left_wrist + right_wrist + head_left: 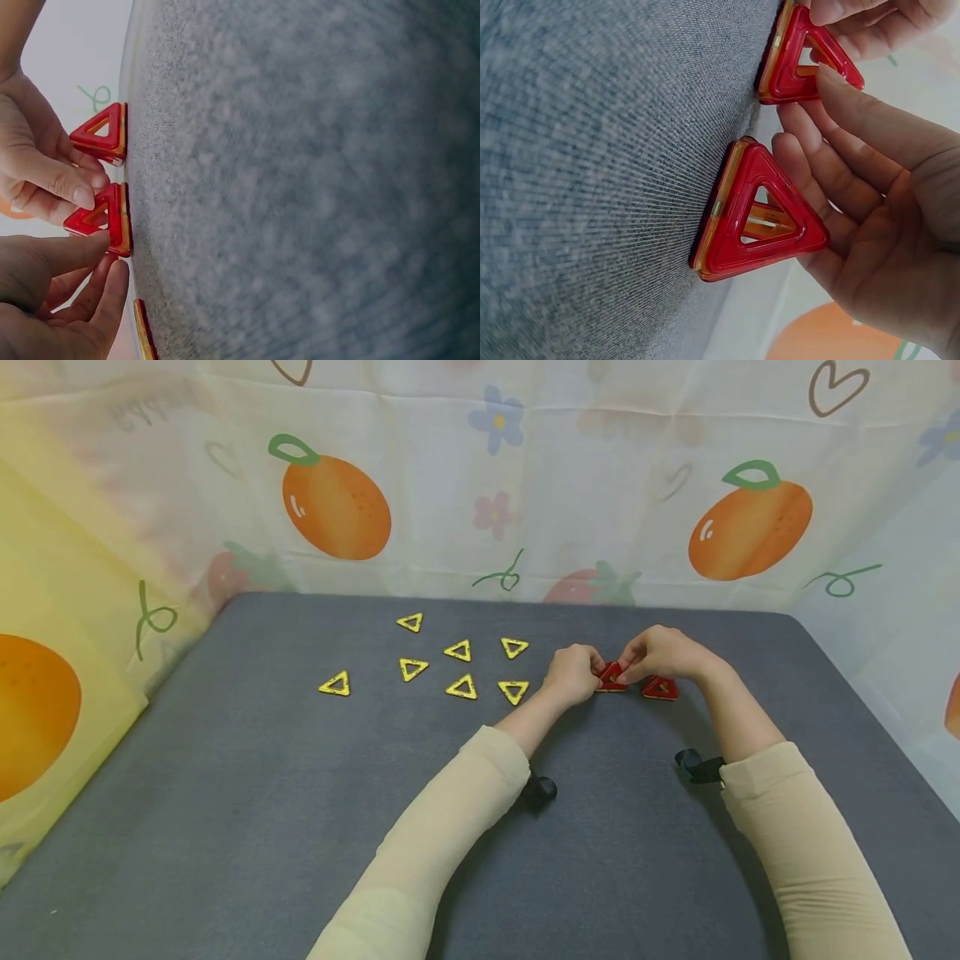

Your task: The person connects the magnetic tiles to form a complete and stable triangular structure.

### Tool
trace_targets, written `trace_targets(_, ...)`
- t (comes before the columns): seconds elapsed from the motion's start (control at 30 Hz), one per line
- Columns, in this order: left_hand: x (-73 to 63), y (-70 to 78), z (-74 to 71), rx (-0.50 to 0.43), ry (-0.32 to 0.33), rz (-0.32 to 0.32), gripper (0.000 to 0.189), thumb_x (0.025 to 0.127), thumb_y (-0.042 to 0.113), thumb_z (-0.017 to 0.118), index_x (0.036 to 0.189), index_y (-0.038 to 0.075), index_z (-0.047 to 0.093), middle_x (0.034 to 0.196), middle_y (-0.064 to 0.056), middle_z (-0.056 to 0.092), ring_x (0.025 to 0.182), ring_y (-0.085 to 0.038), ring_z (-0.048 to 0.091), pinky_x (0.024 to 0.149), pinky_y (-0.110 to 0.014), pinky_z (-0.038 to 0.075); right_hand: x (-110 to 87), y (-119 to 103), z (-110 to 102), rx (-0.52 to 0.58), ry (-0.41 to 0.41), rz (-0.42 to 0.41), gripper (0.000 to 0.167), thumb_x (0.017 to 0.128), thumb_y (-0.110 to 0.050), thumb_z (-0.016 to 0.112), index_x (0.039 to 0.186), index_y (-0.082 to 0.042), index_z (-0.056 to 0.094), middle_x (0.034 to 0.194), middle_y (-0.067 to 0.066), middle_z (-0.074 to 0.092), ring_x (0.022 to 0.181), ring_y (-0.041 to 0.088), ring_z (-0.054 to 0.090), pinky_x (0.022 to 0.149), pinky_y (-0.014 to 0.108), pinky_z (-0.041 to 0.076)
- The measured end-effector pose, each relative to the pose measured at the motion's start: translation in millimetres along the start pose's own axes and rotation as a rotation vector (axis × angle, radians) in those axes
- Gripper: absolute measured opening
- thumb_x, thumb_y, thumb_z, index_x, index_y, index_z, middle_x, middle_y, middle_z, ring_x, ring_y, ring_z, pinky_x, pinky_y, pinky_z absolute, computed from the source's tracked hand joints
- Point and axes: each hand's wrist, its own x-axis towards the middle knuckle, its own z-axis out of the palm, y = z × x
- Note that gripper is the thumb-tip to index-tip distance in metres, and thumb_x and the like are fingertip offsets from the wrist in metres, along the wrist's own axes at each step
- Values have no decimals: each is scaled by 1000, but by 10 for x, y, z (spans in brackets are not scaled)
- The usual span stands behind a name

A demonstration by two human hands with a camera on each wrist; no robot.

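Both hands work on a small pyramid of red triangular magnetic tiles [611, 677] standing on the grey table. My left hand [573, 673] pinches its left side, as the left wrist view also shows, with the thumb on the red face and fingertips beneath. From the right, my right hand [666, 652] holds it between thumb and fingers. A second red tile pyramid [718, 259] stands upright just to the right, beside the right palm and apart from the first. Its front face is a red triangle with an open middle, and orange edges show at the base.
Several flat yellow triangular tiles [459, 687] lie spread over the table [247, 827] left of the hands, one [335, 683] farther out. A fruit-patterned cloth [435, 485] hangs behind the far edge. Black straps [699, 767] hang at the wrists.
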Motion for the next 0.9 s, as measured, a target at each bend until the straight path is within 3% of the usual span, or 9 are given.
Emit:
trace_targets(0.13,-2,-1,0,1,-2,6,20,88,9,73,107,10,72,103,-3,75,97,-18,68,81,-27,54,-10,-4,-5,-8,7,0,20,88,-18,74,103,-4,72,95,8,77,81,18,65,68,31,51)
trace_targets(0.33,-18,-17,-110,-5,-31,69,27,88,9,74,114,6,69,109,-7,73,102,-20,67,86,-28,54,-38,-17,-50,15,47,11,29,85,-20,77,109,-4,71,103,14,75,85,19,68,72,34,55)
trace_targets(0.53,-36,-73,-360,-43,-42,93,30,91,10,70,120,5,66,120,-9,69,112,-22,64,95,-31,53,-90,-65,-84,46,220,-4,33,90,-21,73,118,-3,68,117,20,71,105,32,67,85,44,55)
trace_targets(0.67,-50,-185,-547,-70,-42,95,32,92,12,69,123,5,64,124,-11,67,115,-22,62,97,-33,52,-120,-127,-77,88,318,-15,34,93,-23,69,121,-4,66,122,21,68,111,35,64,93,49,51)
trace_targets(0.9,-161,-466,-845,-106,-57,96,34,94,14,68,126,4,62,128,-13,65,118,-25,60,100,-38,50,-162,-326,-25,131,368,-58,35,94,-27,68,123,-7,65,123,20,67,110,33,65,94,49,51)
